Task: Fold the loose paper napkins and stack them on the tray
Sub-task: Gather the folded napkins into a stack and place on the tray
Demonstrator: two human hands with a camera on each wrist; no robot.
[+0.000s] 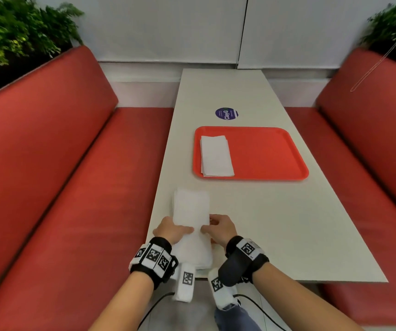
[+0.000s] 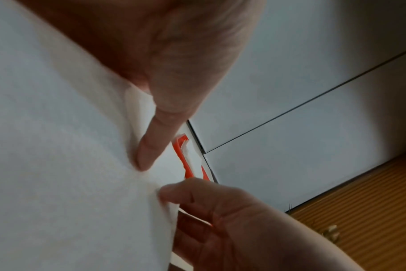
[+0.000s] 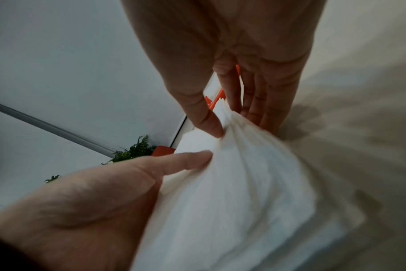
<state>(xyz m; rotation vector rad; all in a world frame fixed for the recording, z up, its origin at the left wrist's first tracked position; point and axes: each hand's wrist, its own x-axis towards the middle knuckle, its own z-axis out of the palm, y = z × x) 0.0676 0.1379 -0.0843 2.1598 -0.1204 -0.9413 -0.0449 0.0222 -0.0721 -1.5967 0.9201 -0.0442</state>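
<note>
A white paper napkin (image 1: 192, 206) lies stretched lengthwise near the table's near edge, over more white napkins (image 1: 203, 262). My left hand (image 1: 187, 229) grips its left side with the thumb on top (image 2: 144, 157). My right hand (image 1: 206, 228) pinches its right edge between thumb and fingers (image 3: 211, 126). In the right wrist view the napkin (image 3: 243, 183) bunches into folds between both hands. The orange tray (image 1: 263, 151) sits farther up the table, with a stack of folded napkins (image 1: 216, 156) at its left end.
The pale table (image 1: 275, 223) is narrow, with red bench seats left (image 1: 72, 187) and right (image 1: 359, 163). A round purple sticker (image 1: 226, 113) lies beyond the tray. Plants stand behind both seat backs (image 1: 12, 32). Cables hang below the table's near edge.
</note>
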